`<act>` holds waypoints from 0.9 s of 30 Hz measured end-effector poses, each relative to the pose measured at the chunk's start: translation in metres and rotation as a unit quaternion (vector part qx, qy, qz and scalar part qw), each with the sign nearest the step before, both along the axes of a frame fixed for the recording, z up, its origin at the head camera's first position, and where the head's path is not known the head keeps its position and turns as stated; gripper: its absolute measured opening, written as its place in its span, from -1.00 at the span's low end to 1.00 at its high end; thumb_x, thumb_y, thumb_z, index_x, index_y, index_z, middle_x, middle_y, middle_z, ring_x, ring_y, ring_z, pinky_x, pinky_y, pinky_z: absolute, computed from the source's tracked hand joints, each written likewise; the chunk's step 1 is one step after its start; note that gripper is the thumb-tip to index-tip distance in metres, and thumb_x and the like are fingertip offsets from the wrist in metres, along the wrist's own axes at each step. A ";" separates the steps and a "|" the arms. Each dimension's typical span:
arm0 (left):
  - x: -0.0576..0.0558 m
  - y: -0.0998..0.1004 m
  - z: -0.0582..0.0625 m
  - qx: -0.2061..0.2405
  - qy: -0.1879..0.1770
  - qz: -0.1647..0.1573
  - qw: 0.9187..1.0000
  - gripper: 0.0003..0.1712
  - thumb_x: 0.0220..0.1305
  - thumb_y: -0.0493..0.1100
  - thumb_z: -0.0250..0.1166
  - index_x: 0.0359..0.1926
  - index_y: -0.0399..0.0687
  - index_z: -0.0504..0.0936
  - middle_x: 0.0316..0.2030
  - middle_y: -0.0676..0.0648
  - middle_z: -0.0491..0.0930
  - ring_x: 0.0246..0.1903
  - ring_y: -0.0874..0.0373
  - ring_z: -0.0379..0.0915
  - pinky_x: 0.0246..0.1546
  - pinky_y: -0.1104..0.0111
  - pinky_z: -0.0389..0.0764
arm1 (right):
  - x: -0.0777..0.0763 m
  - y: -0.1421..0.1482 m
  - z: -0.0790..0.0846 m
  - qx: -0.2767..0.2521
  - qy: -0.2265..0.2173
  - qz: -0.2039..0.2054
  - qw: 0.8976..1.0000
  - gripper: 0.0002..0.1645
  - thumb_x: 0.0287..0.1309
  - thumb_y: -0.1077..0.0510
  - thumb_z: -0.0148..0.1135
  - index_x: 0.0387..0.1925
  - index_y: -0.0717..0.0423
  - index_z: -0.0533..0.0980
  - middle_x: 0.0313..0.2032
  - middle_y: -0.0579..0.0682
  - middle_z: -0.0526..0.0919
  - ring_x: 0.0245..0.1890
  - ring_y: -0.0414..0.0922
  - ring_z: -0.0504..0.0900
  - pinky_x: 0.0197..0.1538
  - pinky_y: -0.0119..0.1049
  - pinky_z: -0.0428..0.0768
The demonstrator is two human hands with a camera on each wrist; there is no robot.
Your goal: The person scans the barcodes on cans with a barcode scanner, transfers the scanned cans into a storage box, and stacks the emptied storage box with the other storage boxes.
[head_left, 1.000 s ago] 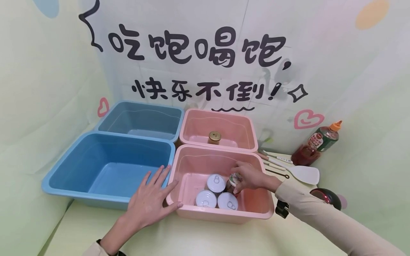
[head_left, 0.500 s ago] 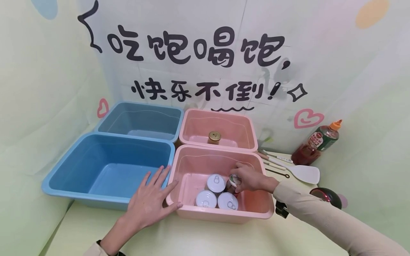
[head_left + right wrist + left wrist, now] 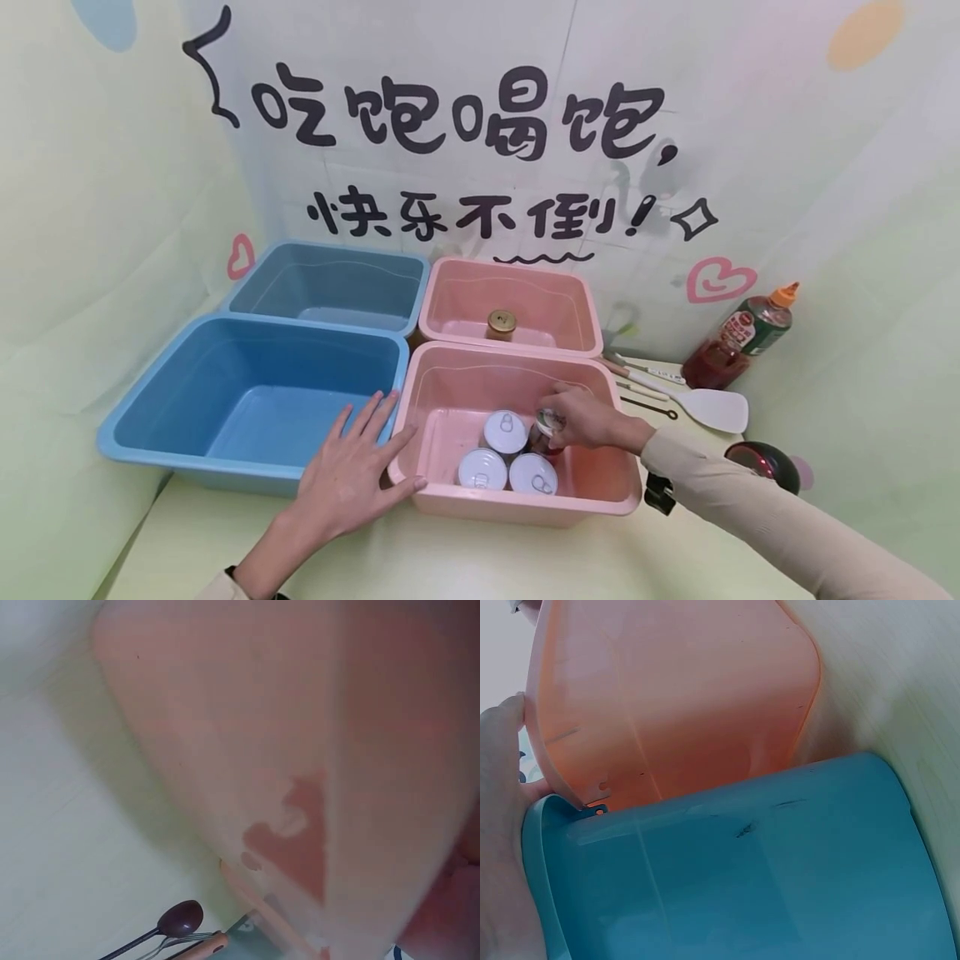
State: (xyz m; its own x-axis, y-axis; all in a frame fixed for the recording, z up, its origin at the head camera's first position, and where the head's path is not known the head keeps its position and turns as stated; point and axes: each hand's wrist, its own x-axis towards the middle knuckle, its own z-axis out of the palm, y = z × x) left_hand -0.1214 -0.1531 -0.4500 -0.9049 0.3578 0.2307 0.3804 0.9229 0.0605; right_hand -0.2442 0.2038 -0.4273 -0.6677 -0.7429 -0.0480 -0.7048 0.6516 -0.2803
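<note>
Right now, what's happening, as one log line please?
right hand: grips small container in front pink bin | left hand: spread over front blue bin rim | three cans: beside container

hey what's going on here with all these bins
A person's right hand grips a small jar inside the front pink bin, next to three white-topped cans. Whether the jar is lifted at all is hard to tell. The left hand lies spread across the place where that bin meets the front blue bin. One gold-topped container stands in the back pink bin.
</note>
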 end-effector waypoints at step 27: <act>0.000 0.000 0.000 -0.003 0.002 -0.003 1.000 -0.13 0.16 0.60 0.07 0.33 0.27 0.53 0.55 -0.13 0.11 0.53 -0.13 0.04 0.46 -0.18 0.10 | 0.004 0.030 0.085 -0.131 0.008 -0.109 0.985 -0.48 -0.12 0.22 0.50 0.00 0.18 0.66 -0.22 0.04 0.71 -0.28 -0.12 0.57 -0.29 -0.34 0.59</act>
State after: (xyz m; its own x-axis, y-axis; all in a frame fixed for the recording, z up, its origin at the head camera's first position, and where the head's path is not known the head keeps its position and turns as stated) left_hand -0.1212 -0.1527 -0.4505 -0.9014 0.3653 0.2324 0.3868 0.9206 0.0536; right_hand -0.2398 0.2341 -0.3424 -0.8115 -0.5678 0.1384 -0.5624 0.6943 -0.4492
